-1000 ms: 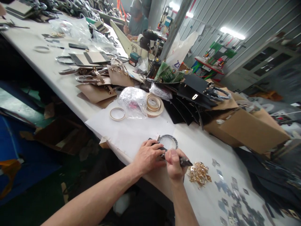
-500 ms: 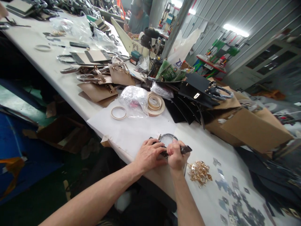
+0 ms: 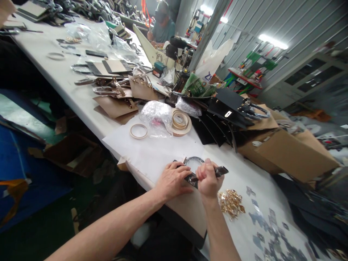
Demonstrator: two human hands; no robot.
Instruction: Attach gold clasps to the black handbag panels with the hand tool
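Observation:
A handbag panel, beige with dark borders (image 3: 187, 219), lies over the table's front edge. Its looped handle (image 3: 193, 159), apparently wrapped in clear film, stands beyond my fingers. My left hand (image 3: 174, 180) presses on the dark upper strip, fingers stretched out and lying flat. In a fist, my right hand (image 3: 209, 179) grips a dark-handled tool (image 3: 222, 171); its lower end reaches toward the strip beside my left fingers, and the exact contact is hidden. To the right sit a pile of gold-coloured metal fittings (image 3: 231, 203) and scattered small grey plates (image 3: 277, 232).
Tape rolls (image 3: 138, 131) and a crumpled plastic bag (image 3: 155, 117) lie on white paper ahead. Beige bag pieces (image 3: 116, 107) are stacked at left, black bags (image 3: 227, 105) at right beside a cardboard box (image 3: 296, 152). Another person (image 3: 163, 27) sits at the far side.
My right fist and the tool have shifted slightly right, away from my left hand, uncovering more of the dark strip. More of the beige panel shows below. My left hand stays put.

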